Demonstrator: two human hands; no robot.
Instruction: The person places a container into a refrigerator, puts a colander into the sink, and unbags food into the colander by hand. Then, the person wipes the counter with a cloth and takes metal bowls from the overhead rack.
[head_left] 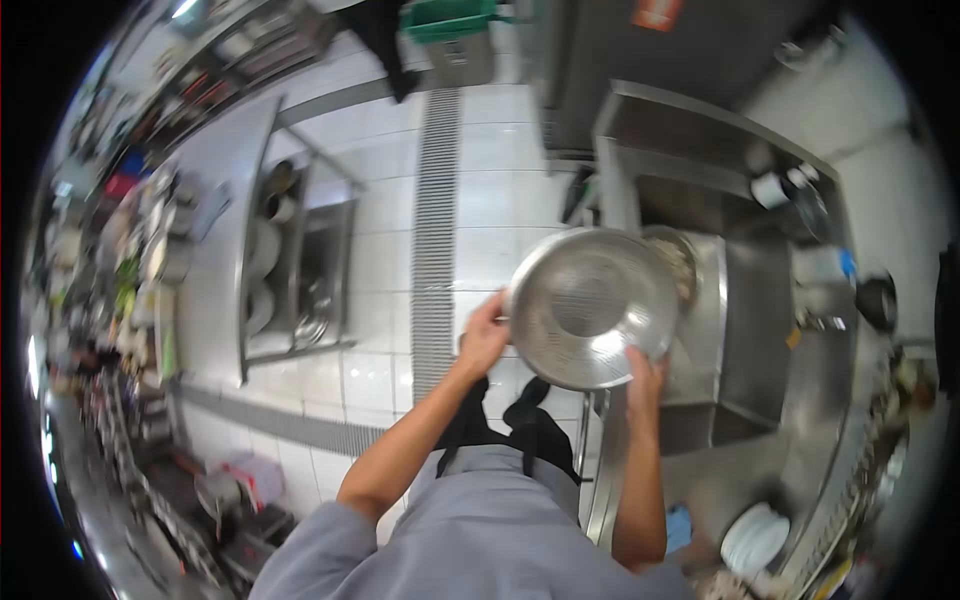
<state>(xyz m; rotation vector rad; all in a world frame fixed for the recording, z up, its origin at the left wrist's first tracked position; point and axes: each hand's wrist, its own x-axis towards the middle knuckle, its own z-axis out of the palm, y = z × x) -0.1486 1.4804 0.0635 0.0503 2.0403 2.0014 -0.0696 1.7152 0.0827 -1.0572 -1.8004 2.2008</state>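
A wide metal colander with a perforated bottom is held out in front of me, over the near edge of the sink. Its inside faces up and looks bare. My left hand grips the rim on the left side. With fingers closed on the lower right rim, my right hand holds the other side. Just beyond the colander, in the sink, sits a round metal bowl with pale contents that I cannot make out; the colander partly hides it.
White plates and a blue cloth lie on the steel counter at lower right. Bottles stand behind the sink. Leftward is a steel table with shelves. A floor drain grate runs ahead, toward a green-lidded bin and a person's dark-clothed leg.
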